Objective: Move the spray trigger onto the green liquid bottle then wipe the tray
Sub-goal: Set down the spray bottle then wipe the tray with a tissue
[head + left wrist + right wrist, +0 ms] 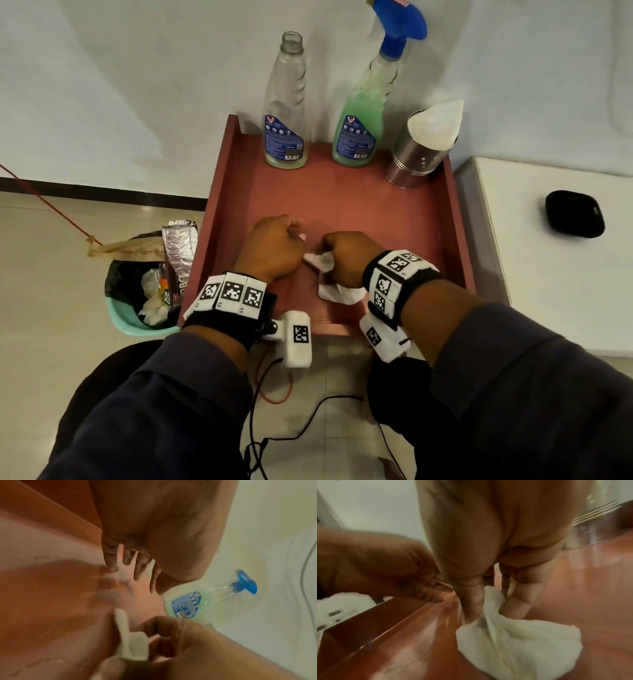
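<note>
My right hand [346,257] pinches a white tissue [513,639] between thumb and fingers, bunched at the top and spread flat on the tray [342,202] floor at about 6 o'clock of the tray. My left hand [270,250] sits just beside it at 9 o'clock of the tissue, fingers hanging loosely curled over the floor and gripping nothing, as the left wrist view shows. The trigger [400,25] is already on the green bottle [359,123], standing at 12 o'clock against the far wall; the bare bottle [286,113] stands at 11 o'clock, uncapped, and a steel tin [418,154] with tissues leans at 1 o'clock.

I judge the wiping step to be in hand. The risk is a long forward stroke: both bottles are tall and narrow, the top-heavy green one especially, and a knuckle at the base could tip either. The thin tissue may tear or ball up on the damp patch.

Open room lies across the middle of the tray. Raised rims bound the left and right sides; the near edge looks lower, so the tissue could slide off toward me
</note>
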Available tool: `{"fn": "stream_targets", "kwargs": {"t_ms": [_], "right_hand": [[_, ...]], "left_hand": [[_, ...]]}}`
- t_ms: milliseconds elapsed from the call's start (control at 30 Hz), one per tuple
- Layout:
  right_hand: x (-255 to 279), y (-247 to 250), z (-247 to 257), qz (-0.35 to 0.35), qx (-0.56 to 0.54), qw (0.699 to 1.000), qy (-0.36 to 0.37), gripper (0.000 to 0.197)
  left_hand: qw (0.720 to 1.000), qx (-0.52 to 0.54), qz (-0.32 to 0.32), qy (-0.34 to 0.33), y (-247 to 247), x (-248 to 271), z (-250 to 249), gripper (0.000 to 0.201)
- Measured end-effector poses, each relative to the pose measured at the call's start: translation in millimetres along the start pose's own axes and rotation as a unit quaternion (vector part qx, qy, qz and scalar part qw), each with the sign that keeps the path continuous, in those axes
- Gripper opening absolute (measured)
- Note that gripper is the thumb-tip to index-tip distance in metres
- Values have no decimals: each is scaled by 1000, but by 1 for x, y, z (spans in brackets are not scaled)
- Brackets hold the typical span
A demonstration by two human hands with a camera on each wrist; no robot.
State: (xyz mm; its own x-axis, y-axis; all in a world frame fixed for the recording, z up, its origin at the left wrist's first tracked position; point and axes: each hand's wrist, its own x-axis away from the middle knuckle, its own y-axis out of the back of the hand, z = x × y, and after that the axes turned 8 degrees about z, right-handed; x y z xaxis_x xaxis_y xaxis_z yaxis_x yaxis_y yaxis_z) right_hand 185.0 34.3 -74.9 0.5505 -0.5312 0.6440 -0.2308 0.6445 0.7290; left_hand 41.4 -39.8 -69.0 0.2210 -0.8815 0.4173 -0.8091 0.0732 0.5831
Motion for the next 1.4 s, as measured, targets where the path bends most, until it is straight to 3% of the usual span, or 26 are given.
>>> {"fn": "stream_targets", "kwargs": {"t_ms": [67,167,267,333,400,500,567,600,700,800,867,933,1000,1033,1133,1267,1333,1400], "right_hand": [[-8,-6,10,24,46,998,41,29],[-14,6,-2,34,69,997,15,12],[-16,23,-28,-29,47,997,-56,18],[-10,26,-27,-29,25,996,-76,25],[-2,19,-5,-2,14,1000,-18,38],[14,0,29,60,63,986,140,65],[13,-9,35,89,91,978,167,77],[8,-8,33,94,86,978,167,72],[-16,10,16,43,28,989,139,33],[-36,30,-3,-86,50,995,29,26],[-39,30,2,-105,-13,994,-10,26],[-35,21,23,-33,-78,994,65,23],[-29,7,46,48,-41,985,161,22],[-31,4,50,55,-17,981,184,24],[-45,27,36,-5,-37,994,105,24],[-57,63,2,-70,-2,990,-122,20],[-68,54,15,-89,-17,989,-119,21],[-77,36,40,-87,-37,995,-2,28]], "left_hand": [[999,35,-19,7,8,0,-2,31],[993,105,-44,15,17,-3,-2,25],[982,179,-62,29,22,-5,0,23],[974,212,-75,29,25,-6,-1,22],[967,240,-85,27,27,-8,-2,20],[960,266,-88,22,30,-8,-2,19],[958,274,-85,23,31,-8,-1,21],[956,279,-85,22,32,-9,0,21],[951,294,-95,17,34,-10,0,22],[948,302,-98,15,36,-11,1,26],[947,306,-98,15,35,-13,2,29],[943,319,-95,15,34,-15,3,29],[938,333,-94,15,34,-15,4,28],[937,336,-95,15,34,-14,3,28],[936,339,-100,10,35,-14,4,30],[939,330,-94,9,35,-15,4,30],[941,326,-91,7,34,-15,4,29],[939,332,-93,9,33,-17,7,25]]}}
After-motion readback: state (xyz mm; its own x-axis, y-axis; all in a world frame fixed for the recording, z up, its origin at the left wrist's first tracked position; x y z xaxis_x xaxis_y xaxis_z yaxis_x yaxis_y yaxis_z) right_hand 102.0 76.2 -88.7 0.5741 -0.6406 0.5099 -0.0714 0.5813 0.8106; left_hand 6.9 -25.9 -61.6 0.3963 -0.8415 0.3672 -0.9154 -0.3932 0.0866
